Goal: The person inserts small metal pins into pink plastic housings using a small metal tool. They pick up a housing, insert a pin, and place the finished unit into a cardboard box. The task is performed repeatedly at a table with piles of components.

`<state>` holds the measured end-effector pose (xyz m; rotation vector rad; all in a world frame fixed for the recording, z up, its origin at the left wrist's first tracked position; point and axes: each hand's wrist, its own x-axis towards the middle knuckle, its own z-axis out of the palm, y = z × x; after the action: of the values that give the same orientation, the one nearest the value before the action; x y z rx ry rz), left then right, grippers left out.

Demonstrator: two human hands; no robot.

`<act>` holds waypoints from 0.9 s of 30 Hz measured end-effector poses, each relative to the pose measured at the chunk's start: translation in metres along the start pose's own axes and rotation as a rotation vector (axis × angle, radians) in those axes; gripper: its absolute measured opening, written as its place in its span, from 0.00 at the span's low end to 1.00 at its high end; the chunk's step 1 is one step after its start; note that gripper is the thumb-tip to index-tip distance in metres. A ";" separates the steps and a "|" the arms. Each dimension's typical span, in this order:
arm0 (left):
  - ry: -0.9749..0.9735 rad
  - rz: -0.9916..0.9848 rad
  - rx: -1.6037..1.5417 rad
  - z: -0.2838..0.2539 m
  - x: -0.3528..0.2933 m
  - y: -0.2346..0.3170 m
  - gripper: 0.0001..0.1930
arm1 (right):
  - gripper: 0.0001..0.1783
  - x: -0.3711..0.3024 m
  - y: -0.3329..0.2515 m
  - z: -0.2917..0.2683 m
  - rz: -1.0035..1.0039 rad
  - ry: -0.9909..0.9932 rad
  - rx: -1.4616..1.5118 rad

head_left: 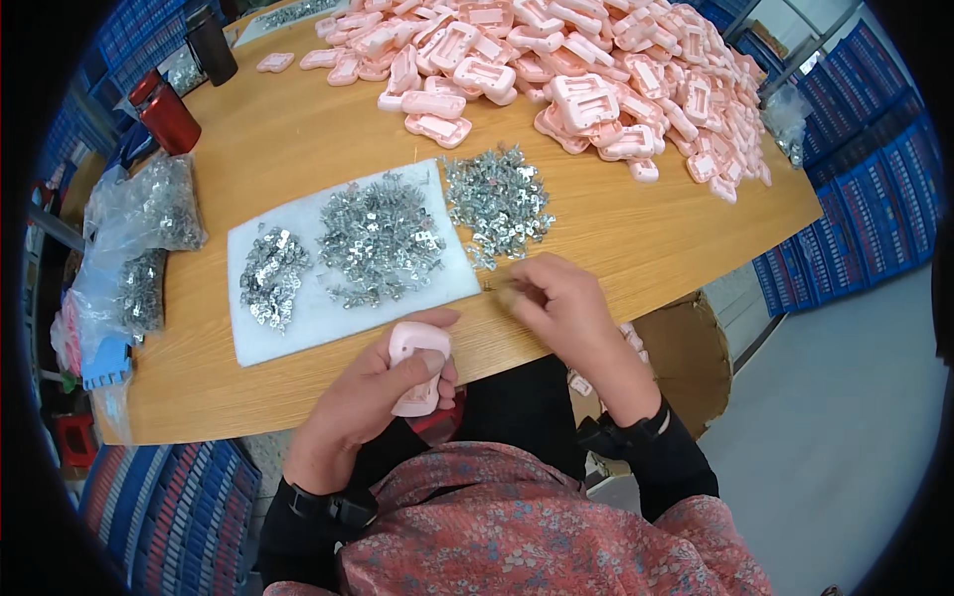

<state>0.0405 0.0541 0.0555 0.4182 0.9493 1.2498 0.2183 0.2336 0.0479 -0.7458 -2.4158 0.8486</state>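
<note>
My left hand (pixel 373 382) is closed around a pale pink plastic casing (pixel 418 397), its thumb lying across the front. Over the table's near edge, my right hand (pixel 556 303) has its fingers curled together; the tips are blurred, so what they pinch, if anything, does not show. Just beyond those fingers lies a loose heap of small silvery metal pieces (pixel 497 204) on the bare wood. To its left a white foam sheet (pixel 303 340) carries two more heaps, a larger one of metal pieces (pixel 380 243) and a smaller one of flat metal pieces (pixel 272 278).
A big mound of pink casings (pixel 596 74) covers the far right of the wooden table (pixel 298 129). At left stand a red flask (pixel 166 114), a black bottle (pixel 210 45) and plastic bags of metal pieces (pixel 164 204). A cardboard box (pixel 686 363) with casings sits below the edge.
</note>
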 end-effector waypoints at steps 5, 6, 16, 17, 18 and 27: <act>0.196 0.171 -0.010 0.006 0.014 -0.012 0.29 | 0.09 0.000 0.007 0.020 -0.149 0.101 -0.245; 0.239 0.231 -0.034 0.007 0.017 -0.016 0.30 | 0.09 -0.001 0.008 0.025 -0.200 0.193 -0.213; 0.467 0.433 0.212 0.023 0.045 -0.024 0.32 | 0.11 -0.012 -0.016 0.041 -0.337 0.394 -0.152; 0.463 0.416 0.203 0.030 0.048 -0.025 0.32 | 0.12 -0.014 -0.014 0.039 -0.318 0.377 -0.161; 0.458 0.411 0.175 0.031 0.053 -0.026 0.32 | 0.13 -0.014 -0.013 0.037 -0.286 0.385 -0.148; 0.428 0.344 0.006 0.040 0.045 -0.008 0.26 | 0.12 -0.007 -0.027 0.020 -0.430 0.294 -0.211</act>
<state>0.0774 0.1020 0.0557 0.3316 1.2788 1.6921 0.2026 0.2032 0.0510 -0.3653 -2.2910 0.2946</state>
